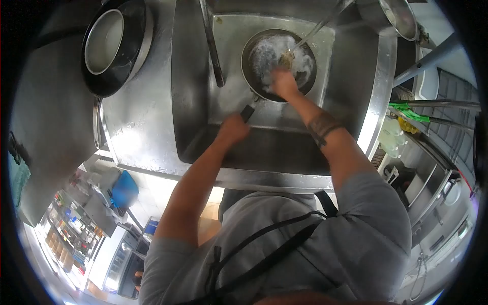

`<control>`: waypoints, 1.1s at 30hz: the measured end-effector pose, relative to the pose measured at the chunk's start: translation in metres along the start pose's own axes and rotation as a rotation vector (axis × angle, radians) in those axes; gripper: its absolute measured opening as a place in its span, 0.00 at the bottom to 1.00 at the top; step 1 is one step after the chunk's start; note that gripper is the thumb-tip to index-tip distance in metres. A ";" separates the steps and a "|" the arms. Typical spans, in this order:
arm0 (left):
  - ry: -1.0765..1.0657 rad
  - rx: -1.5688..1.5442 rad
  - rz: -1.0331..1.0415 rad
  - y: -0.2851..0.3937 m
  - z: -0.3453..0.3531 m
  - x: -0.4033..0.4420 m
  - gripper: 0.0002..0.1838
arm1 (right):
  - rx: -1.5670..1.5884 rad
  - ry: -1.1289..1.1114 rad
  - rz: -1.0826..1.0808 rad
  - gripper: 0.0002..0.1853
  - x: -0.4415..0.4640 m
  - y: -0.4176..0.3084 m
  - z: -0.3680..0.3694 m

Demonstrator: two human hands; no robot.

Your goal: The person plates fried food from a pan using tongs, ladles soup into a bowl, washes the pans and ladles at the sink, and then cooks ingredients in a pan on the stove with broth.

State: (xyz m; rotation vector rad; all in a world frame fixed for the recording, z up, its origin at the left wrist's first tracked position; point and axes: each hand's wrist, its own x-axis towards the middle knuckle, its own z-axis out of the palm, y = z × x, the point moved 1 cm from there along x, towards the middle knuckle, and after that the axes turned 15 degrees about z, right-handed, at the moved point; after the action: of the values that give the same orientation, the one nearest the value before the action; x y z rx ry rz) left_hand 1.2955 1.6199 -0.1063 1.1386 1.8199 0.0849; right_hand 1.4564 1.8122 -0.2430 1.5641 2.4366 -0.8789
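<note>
A round frying pan (pixel 246 71) with foamy water in it lies in the steel sink (pixel 223 109). My left hand (pixel 234 129) is wrapped round the pan's black handle (pixel 247 113), at the near left. Inside the pan, my right hand (pixel 284 82) is closed and slightly blurred, over a brownish scouring pad (pixel 285 60) at its fingertips. Suds surround that hand and partly hide the pan's bottom. A thin spout (pixel 323 24) slants in from the upper right, with its end over the pan.
A second metal spout (pixel 212 48) hangs over the sink's left side. Stacked pans (pixel 122 84) stand on the left counter. A metal pot (pixel 396 18) is at the upper right. Green-clamped poles (pixel 409 109) and plastic bottles (pixel 390 137) are right of the sink.
</note>
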 end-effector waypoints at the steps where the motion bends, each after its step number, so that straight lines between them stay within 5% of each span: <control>1: -0.002 0.002 0.007 -0.005 0.000 0.002 0.19 | 0.036 -0.143 -0.001 0.22 -0.017 -0.002 -0.005; 5: -0.190 0.107 0.109 -0.024 0.026 0.018 0.21 | -0.036 0.052 0.150 0.19 0.046 0.046 -0.023; 7: -0.314 0.237 0.183 -0.023 0.029 0.021 0.22 | 0.031 0.067 0.269 0.15 0.086 0.007 -0.023; 11: -0.128 0.081 0.079 -0.004 0.011 0.008 0.23 | 0.066 0.227 -0.001 0.12 0.072 -0.066 0.055; 13: -0.081 -0.012 0.000 -0.005 0.010 0.008 0.23 | 0.139 0.014 -0.106 0.14 0.003 -0.075 0.019; 15: -0.101 -0.096 -0.044 -0.008 0.000 0.008 0.21 | -0.107 -0.521 -0.091 0.16 -0.028 -0.042 -0.020; 17: -0.209 -0.078 -0.031 -0.002 -0.012 0.008 0.19 | -0.604 -0.591 -0.182 0.17 -0.049 -0.007 -0.083; 20: -0.301 0.000 0.029 -0.005 -0.001 0.011 0.17 | -0.665 -0.468 -0.179 0.17 -0.055 0.023 -0.097; 22: -0.291 0.027 0.059 -0.008 0.009 0.013 0.16 | -0.411 -0.595 0.127 0.25 -0.064 -0.003 -0.051; 24: -0.180 0.104 0.129 0.001 0.010 0.007 0.15 | -0.061 -0.776 0.187 0.36 -0.048 -0.045 -0.009; 25: -0.188 0.105 0.130 0.007 0.005 0.007 0.15 | 0.201 -0.668 0.236 0.42 -0.036 -0.069 -0.002; 27: -0.649 0.618 0.612 0.021 -0.009 0.009 0.15 | 0.658 -0.416 0.367 0.51 0.011 -0.104 0.001; 28: -0.654 0.626 0.606 0.011 0.000 0.011 0.15 | 0.854 -0.282 0.463 0.54 0.045 -0.110 -0.001; 30: -0.478 0.326 0.390 -0.009 0.023 0.015 0.12 | 0.923 -0.150 0.997 0.56 0.116 -0.110 -0.033; 31: -0.415 0.225 0.323 -0.013 0.029 0.015 0.11 | 0.925 -0.148 0.999 0.56 0.126 -0.110 -0.033; 33: -0.319 0.371 0.516 -0.007 0.033 0.010 0.10 | 0.881 0.146 1.178 0.53 0.136 -0.113 -0.032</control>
State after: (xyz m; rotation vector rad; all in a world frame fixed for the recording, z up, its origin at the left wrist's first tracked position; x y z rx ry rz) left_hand 1.3143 1.6105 -0.1350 1.7577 1.2561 -0.1352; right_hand 1.3026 1.9039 -0.2242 2.7995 0.6691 -1.5439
